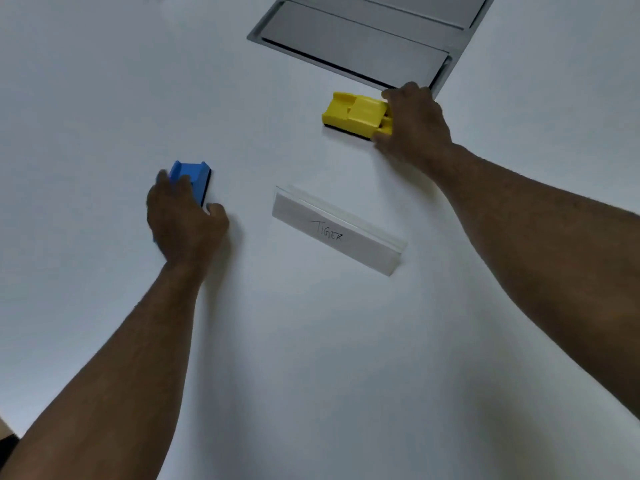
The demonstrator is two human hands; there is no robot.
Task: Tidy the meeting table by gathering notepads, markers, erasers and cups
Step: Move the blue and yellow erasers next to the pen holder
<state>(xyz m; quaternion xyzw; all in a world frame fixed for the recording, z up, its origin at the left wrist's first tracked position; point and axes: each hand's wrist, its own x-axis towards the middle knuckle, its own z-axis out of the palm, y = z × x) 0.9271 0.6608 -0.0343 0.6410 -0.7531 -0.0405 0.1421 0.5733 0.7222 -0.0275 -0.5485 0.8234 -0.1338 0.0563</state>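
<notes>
A blue eraser (194, 175) with a black felt base lies on the white table (311, 358) at the left. My left hand (181, 220) covers its near end, fingers and thumb curled round its sides. A yellow eraser (355, 110), also felt-based, lies farther back at the right. My right hand (414, 121) grips its right end, with fingers on the far side and the thumb on the near side. Both erasers rest on the table.
A clear acrylic name stand (337, 230) with a card reading "TIGER" sits between my forearms. A grey metal cable hatch (356, 46) is set into the table just behind the yellow eraser.
</notes>
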